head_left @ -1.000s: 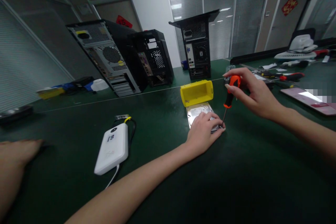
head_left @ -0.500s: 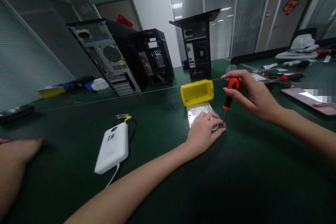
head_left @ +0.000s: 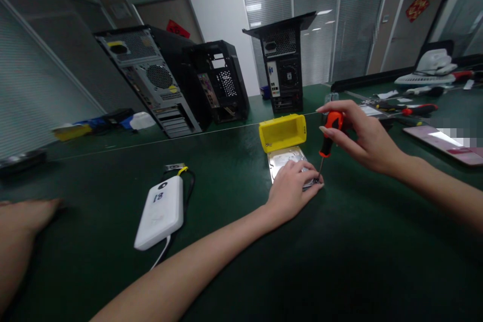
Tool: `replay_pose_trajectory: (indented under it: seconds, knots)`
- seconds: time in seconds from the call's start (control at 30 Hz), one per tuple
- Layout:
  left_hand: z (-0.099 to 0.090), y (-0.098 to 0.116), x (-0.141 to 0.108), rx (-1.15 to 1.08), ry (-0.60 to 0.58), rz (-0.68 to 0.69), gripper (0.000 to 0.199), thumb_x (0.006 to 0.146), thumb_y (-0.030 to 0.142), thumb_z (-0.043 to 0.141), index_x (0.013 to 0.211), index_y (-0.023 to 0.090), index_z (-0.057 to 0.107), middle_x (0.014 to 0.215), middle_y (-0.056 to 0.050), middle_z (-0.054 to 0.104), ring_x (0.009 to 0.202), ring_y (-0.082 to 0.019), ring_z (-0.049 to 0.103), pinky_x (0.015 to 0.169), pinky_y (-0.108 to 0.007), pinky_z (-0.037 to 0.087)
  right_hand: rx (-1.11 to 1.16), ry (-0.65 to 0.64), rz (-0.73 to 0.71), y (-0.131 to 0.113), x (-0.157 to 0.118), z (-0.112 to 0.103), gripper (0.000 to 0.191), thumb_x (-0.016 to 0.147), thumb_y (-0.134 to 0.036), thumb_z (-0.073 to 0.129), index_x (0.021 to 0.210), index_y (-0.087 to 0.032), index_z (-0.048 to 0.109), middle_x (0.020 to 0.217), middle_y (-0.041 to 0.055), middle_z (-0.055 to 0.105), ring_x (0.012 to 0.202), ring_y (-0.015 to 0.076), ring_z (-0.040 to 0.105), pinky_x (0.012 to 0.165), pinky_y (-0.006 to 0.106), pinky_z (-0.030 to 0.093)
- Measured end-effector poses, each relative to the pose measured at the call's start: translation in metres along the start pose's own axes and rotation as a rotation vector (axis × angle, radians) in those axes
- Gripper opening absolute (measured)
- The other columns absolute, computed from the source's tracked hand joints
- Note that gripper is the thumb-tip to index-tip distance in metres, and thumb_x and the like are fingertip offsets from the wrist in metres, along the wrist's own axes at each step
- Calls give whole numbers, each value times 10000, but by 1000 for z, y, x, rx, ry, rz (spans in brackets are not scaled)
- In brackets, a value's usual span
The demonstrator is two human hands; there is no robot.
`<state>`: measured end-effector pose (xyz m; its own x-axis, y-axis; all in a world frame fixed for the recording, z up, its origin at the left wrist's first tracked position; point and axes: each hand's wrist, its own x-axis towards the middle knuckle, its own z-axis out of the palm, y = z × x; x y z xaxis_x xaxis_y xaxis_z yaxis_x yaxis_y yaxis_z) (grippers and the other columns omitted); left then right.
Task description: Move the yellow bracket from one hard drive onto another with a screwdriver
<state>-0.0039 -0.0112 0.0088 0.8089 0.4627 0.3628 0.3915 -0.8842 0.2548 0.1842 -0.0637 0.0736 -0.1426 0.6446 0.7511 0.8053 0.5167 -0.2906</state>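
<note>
A silver hard drive lies flat on the green table, its near part covered by my left hand, whose fingers hold it down. My right hand grips the red and black handle of a screwdriver from above. The shaft points down, and its tip meets the drive's near right corner beside my left fingertips. Just behind the drive stands a yellow plastic box, its open side facing me, with small bits in its lower left corner.
A white power bank with cables lies to the left. Computer cases and another tower stand at the back. Pliers and a pink tablet-like device are on the right. Another person's hand rests at the left edge.
The view has shifted very slightly. My hands, the screwdriver and the drive keep nearly the same places.
</note>
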Motion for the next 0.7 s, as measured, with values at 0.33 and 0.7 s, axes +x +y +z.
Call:
replay_pose_trajectory:
  seconds: [0.33,0.7]
  knots:
    - [0,0,0,3,-1,6,162,869,315,512,938,237,636,1077,-11,564,962,-200,477,822,-354,407,172,2,90,1,2,6,412,840,-411,520,1201,-226,449,1019,63,549,762,172,578,632,311,498]
    - [0,0,1,12,0,3,166,865,323,518,937,236,639,1073,-10,569,961,-204,480,819,-352,413,173,-13,65,-5,1,6,372,834,-394,530,1151,-213,460,1014,62,567,826,189,589,696,328,509]
